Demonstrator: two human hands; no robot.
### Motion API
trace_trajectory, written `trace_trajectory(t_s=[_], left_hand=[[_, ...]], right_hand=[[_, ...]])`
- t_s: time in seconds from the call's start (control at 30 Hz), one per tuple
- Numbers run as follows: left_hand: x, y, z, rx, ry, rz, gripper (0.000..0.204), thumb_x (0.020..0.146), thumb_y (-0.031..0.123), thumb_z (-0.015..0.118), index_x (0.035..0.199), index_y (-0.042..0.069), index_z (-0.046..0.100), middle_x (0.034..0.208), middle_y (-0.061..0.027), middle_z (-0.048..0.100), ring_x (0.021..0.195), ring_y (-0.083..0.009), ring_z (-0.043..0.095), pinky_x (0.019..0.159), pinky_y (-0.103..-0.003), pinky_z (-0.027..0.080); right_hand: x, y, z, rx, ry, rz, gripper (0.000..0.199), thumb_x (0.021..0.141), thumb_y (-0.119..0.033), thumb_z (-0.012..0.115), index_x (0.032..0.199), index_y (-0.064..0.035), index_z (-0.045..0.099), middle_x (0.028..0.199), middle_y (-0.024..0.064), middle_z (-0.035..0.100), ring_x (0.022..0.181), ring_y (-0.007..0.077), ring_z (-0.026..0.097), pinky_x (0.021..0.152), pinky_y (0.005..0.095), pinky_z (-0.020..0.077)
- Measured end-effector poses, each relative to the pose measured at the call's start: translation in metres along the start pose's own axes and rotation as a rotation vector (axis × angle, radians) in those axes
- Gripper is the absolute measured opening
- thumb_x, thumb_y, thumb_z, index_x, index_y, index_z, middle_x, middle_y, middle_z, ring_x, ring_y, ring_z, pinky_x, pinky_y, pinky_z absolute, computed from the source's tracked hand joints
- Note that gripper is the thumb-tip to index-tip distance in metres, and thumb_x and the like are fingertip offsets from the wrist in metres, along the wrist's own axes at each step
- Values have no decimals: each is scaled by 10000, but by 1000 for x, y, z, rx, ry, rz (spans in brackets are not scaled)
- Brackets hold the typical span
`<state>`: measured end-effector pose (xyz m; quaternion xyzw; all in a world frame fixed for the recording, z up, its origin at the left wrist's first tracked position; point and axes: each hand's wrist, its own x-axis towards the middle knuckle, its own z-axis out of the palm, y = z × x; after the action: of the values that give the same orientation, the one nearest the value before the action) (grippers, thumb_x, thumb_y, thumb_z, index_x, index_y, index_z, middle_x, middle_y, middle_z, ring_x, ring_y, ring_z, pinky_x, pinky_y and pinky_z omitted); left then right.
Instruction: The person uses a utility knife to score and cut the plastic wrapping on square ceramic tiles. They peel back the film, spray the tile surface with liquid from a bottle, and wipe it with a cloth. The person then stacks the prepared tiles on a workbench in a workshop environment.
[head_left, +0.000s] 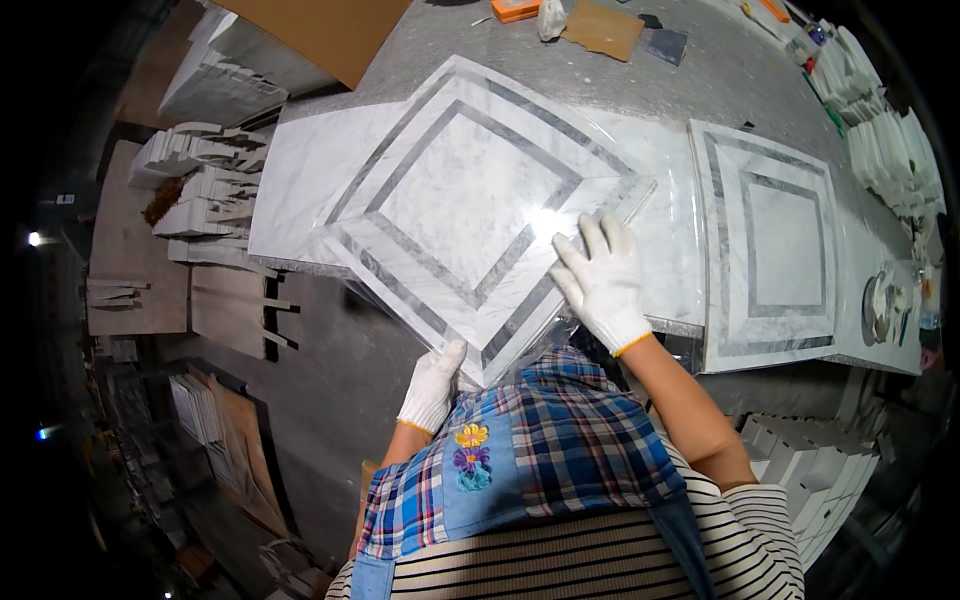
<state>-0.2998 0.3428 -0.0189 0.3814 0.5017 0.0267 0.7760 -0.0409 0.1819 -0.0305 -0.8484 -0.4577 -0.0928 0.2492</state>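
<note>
A square white marble tile [465, 200] with grey inlaid bands lies turned corner-on over the work table, its near corner jutting past the table's front edge toward my apron. My left hand [432, 388], in a white knit glove, grips that near corner with the thumb on top; its other fingers are hidden underneath. My right hand [603, 278], gloved the same way, rests on the tile's right side near the edge, its fingers stretched out over the surface. Beneath the tile lies a plain white marble slab [300, 190].
A second banded marble tile [785, 250] lies to the right on the table [660, 95]. Stacked white stone pieces [885, 150] stand at the far right, others [205, 185] at left. Brown cardboard [603, 30] lies at the back. A metal dish [880, 305] sits at the right end.
</note>
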Motion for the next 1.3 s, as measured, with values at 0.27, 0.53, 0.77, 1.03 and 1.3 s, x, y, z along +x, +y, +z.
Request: trace_trajectory(t_s=[0.27, 0.53, 0.77, 1.03, 1.3], left_hand=[[1, 4, -4, 68, -19, -46, 427, 1025, 253, 701, 1294, -74, 646, 1196, -122, 727, 1052, -206, 691, 926, -370, 553], [1, 6, -10, 119, -40, -64, 417, 1019, 258, 710, 1255, -82, 660, 1129, -131, 733, 993, -207, 693, 872, -368, 560], [1, 8, -12, 159, -61, -46, 473, 1008, 295, 726, 1262, -97, 651, 1119, -127, 731, 942, -190, 685, 845, -360, 559], [-4, 8, -7, 231, -19, -9, 445, 1028, 390, 689, 960, -48, 727, 824, -42, 692, 728, -107, 600, 672, -301, 511], [10, 1, -33, 304, -116, -122, 335, 1036, 281, 687, 1049, -52, 724, 923, -100, 754, 771, -155, 689, 682, -302, 555]], right_hand=[[12, 7, -4, -126, -72, 77, 437, 944, -388, 663, 1312, -156, 694, 1412, 188, 581, 1328, 435, 477, 1100, 542, 395], [16, 12, -13, -208, -135, 127, 487, 975, -393, 630, 1375, -116, 654, 1434, 207, 589, 1349, 462, 470, 1105, 548, 406], [-10, -40, -11, 16, -218, -43, 530, 898, -406, 700, 1347, -134, 629, 1395, 159, 563, 1279, 400, 495, 1043, 548, 419], [12, 4, -7, -245, -57, 83, 469, 920, -370, 680, 1324, -131, 667, 1370, 175, 587, 1275, 419, 503, 1032, 537, 413], [-3, -17, -13, -111, -107, 0, 480, 903, -369, 705, 1323, -139, 681, 1376, 187, 598, 1268, 414, 503, 1017, 546, 420]])
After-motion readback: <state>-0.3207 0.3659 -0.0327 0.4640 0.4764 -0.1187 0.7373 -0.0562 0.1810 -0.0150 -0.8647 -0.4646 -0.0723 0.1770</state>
